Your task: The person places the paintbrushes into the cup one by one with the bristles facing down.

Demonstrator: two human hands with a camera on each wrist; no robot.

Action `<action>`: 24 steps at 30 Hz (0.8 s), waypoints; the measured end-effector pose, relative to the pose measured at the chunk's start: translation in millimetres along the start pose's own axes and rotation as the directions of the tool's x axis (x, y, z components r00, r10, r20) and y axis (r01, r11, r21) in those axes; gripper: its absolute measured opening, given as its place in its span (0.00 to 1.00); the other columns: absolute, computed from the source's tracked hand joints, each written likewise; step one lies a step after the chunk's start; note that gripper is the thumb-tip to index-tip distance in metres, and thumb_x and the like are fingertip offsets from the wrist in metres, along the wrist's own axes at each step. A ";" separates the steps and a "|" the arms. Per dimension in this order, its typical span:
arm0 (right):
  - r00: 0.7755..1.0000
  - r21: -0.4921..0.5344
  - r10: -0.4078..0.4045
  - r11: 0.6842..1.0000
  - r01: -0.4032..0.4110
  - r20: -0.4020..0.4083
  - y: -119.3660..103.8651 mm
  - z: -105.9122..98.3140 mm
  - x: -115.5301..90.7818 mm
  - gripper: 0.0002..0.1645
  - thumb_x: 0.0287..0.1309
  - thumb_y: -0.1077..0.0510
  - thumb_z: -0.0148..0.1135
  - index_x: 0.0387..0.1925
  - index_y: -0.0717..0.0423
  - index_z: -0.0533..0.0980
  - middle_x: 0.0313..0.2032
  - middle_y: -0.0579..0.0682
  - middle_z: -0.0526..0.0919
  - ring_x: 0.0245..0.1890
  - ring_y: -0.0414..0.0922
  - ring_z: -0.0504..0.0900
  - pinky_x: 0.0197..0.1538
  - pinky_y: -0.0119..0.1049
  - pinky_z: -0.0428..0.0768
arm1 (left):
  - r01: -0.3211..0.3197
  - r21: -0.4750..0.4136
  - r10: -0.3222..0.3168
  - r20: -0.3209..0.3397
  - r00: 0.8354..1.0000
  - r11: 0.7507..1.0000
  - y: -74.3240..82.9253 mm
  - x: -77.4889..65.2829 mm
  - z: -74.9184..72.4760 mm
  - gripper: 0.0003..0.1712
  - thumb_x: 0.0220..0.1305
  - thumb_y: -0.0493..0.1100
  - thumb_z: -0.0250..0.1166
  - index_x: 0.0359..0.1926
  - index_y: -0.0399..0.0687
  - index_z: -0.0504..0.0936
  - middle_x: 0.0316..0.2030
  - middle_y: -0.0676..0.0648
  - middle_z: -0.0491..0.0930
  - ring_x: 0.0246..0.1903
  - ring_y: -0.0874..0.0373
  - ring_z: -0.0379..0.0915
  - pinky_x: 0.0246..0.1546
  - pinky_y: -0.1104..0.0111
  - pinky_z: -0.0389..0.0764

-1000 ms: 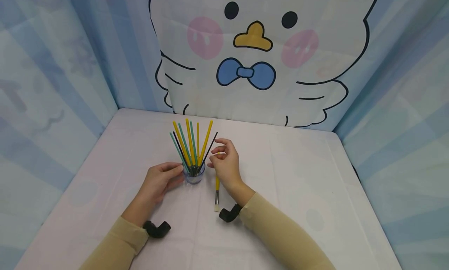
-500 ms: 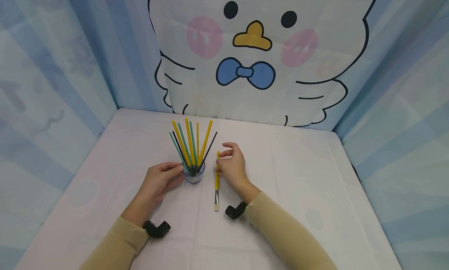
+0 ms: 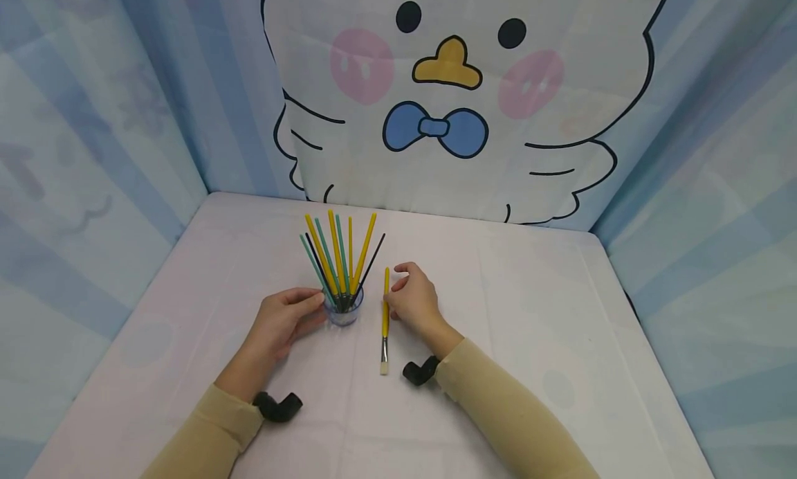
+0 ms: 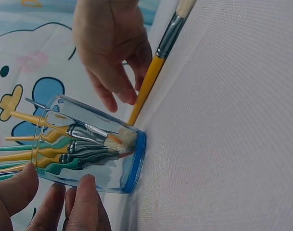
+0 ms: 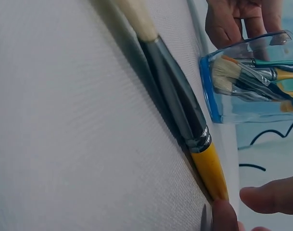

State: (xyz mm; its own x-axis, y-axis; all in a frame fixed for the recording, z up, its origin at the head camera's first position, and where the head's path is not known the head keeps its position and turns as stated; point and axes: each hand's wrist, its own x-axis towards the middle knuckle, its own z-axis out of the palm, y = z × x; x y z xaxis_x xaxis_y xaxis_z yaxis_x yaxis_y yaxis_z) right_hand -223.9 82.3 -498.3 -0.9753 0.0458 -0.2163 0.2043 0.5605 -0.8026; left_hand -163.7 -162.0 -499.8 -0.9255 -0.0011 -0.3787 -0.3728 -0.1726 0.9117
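A clear cup (image 3: 342, 317) with a blue base, holding several paintbrushes (image 3: 336, 257) bristles down, stands left of centre in the head view. My left hand (image 3: 289, 316) touches its left side with the thumb near the rim and fingertips along the wall, not wrapped round it. Right of the cup, a yellow-handled flat paintbrush (image 3: 385, 323) lies on the table, pale bristles toward me. My right hand (image 3: 416, 302) is over its handle. In the right wrist view a fingertip (image 5: 224, 215) meets the handle, while the thumb (image 5: 271, 195) is apart from it.
The white tablecloth (image 3: 529, 368) covers the table. Behind it hangs a curtain (image 3: 461, 188) with a printed cartoon character, and blue striped curtains flank both sides. Each wrist carries a black camera mount (image 3: 278, 407).
My right hand has moved right and down, from beside the cup's black-handled brush to the handle of the lying brush. My left hand and the cup have stayed put.
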 end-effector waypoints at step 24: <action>0.994 -0.321 -0.110 0.942 0.098 -0.018 -1.9 9.9 3.5 0.35 0.54 0.61 0.77 0.64 0.54 0.76 0.34 0.47 0.83 0.31 0.46 0.80 0.34 0.34 0.77 | -0.006 -0.008 0.006 0.012 1.000 1.000 -0.8 1.8 -1.1 0.26 0.74 0.39 0.71 0.66 0.27 0.78 0.46 0.51 0.84 0.44 0.64 0.87 0.53 0.69 0.92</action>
State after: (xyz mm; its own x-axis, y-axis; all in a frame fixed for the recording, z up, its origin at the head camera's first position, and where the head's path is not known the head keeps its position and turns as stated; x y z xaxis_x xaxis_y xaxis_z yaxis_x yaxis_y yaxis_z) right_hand -226.9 73.2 -503.1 -0.9932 -0.0011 -0.1167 0.0694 0.7980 -0.5986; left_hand -165.0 -163.0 -501.4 -0.9286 0.0094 -0.3711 -0.3665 -0.1807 0.9127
